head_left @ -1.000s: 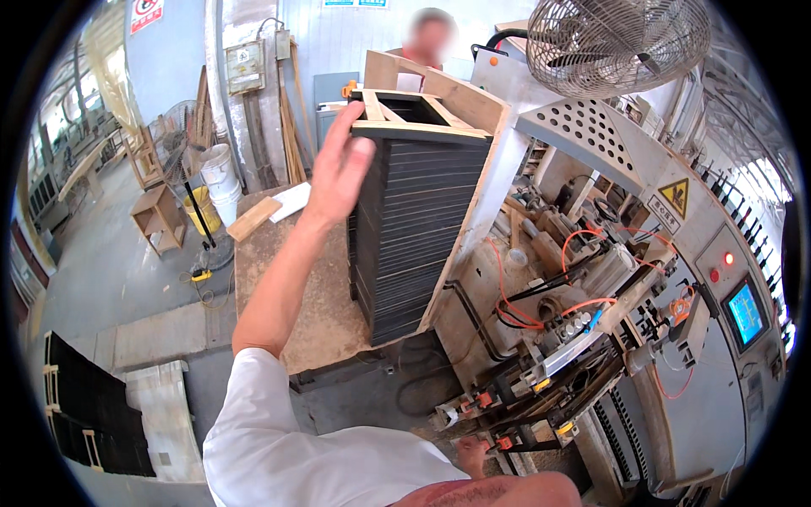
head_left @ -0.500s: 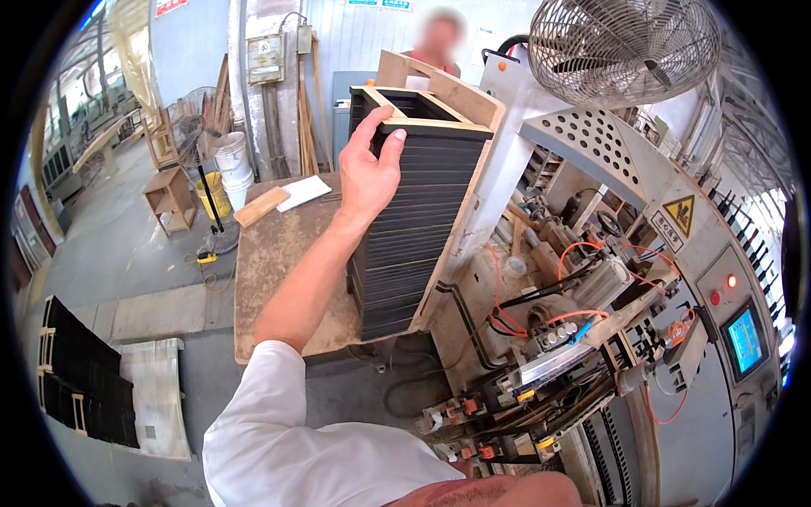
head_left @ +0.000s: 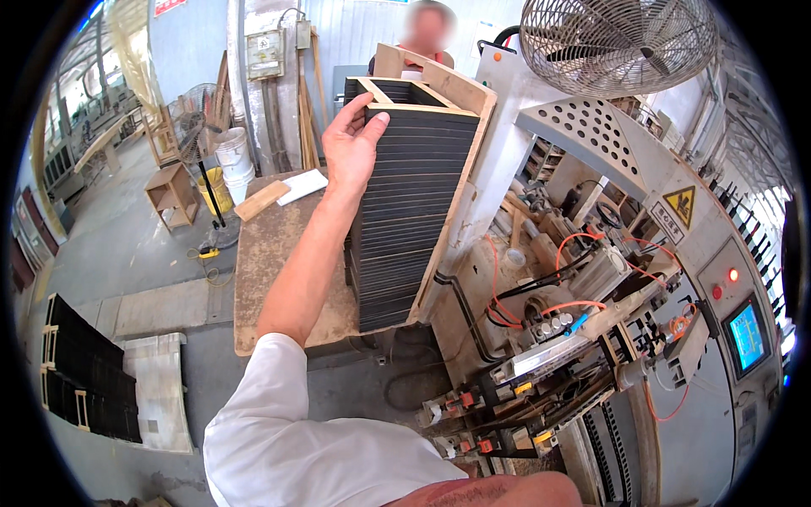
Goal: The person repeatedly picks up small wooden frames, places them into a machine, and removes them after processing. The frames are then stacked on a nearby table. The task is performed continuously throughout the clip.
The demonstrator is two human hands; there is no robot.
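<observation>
a grey machine [head_left: 686, 422] with orange hoses fills the right side. left of it is a brown, worn table [head_left: 283, 262]; a tall stack of black frames [head_left: 414, 190] stands at its right end, alongside an upright wooden board [head_left: 448, 228]. a wire-caged fan [head_left: 617, 51] hangs above the machine. the top frame [head_left: 422, 109] has pale wood edges. the left hand [head_left: 349, 156] is clamped on its near left corner, fingers over the top, thumb in front. the right hand is hidden, so i cannot tell its state.

Matt black frames [head_left: 414, 186] (bare wood [head_left: 431, 109] on top), rough tabletop [head_left: 262, 253], white cloth sleeve [head_left: 266, 384], metal fan cage [head_left: 621, 42]
</observation>
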